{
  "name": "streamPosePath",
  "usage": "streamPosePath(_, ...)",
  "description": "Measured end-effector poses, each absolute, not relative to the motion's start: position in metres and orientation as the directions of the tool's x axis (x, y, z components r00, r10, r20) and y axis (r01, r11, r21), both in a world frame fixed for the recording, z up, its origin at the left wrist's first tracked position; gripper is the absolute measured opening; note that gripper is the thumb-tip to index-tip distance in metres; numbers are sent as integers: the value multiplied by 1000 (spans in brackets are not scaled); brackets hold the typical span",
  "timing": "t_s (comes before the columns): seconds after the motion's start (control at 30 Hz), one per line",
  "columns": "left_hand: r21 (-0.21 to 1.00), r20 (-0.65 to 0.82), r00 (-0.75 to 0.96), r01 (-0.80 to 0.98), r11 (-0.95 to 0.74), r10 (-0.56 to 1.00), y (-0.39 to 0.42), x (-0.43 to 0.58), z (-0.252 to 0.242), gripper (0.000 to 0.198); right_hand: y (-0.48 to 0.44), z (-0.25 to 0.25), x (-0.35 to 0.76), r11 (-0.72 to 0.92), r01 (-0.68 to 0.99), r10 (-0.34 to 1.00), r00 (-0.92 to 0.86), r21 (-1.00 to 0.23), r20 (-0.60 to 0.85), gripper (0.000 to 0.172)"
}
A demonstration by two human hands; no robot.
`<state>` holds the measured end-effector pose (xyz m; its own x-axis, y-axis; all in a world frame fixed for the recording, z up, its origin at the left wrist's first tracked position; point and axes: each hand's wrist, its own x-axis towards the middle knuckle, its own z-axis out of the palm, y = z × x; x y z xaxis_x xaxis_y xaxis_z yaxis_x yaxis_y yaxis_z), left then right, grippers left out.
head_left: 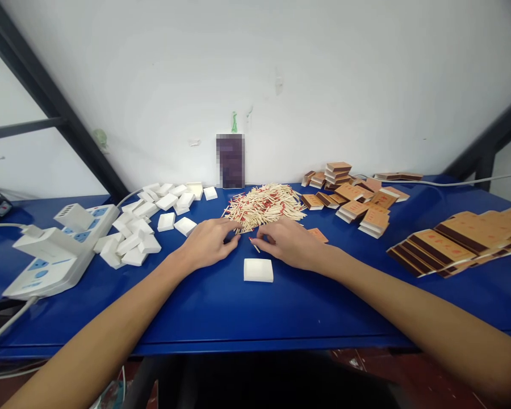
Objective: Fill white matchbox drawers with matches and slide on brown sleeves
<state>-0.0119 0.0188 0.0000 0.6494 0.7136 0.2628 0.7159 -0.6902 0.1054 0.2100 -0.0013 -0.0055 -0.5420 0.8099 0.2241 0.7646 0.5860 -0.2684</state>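
Observation:
A heap of red-tipped matches (268, 205) lies in front of me. My left hand (208, 241) rests at its near left edge, fingertips against the matches, with thumb and index finger apart and nothing visible between them. At the heap's near right side, my right hand (287, 241) is closed, pinching a match (256, 246) whose red tip points up to the left. Just below the hands sits a white inner matchbox tray (258, 270). Part of an orange matchbox sleeve (319, 235) shows beyond my right wrist.
Several white trays (130, 227) are piled left, beside a power strip (74, 250) with plugged-in adapters and cables. Orange matchbox sleeves (353, 199) lie back right; overlapping flattened-looking ones (455, 238) lie nearer right. The blue table (221, 318) meets a white wall with a blurred dark panel (230, 161).

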Motion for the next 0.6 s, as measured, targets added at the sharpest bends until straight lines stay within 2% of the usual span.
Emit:
streamPosePath(0.07,52,254,677,704,-709,691,19,-14,1,30,-2,-6,209,596,744,803,-548,-303,233,25)
streamPosePath(0.2,-7,243,700,694,-720,672,18,-15,1,29,-3,-10,214,680,671,734,-614,-296,291,14)
streamPosePath(0.3,-29,250,705,690,-723,663,17,-14,0,28,-3,-11,225,701,650,713,-644,-292,278,16)
streamPosePath(0.5,-81,280,725,671,-737,630,18,-14,-1,27,-3,-5,240,667,722,743,-627,-185,234,18)
streamPosePath(0.6,-101,257,750,648,-755,610,19,-15,0,28,-4,-7,231,617,766,783,-576,-177,237,18)
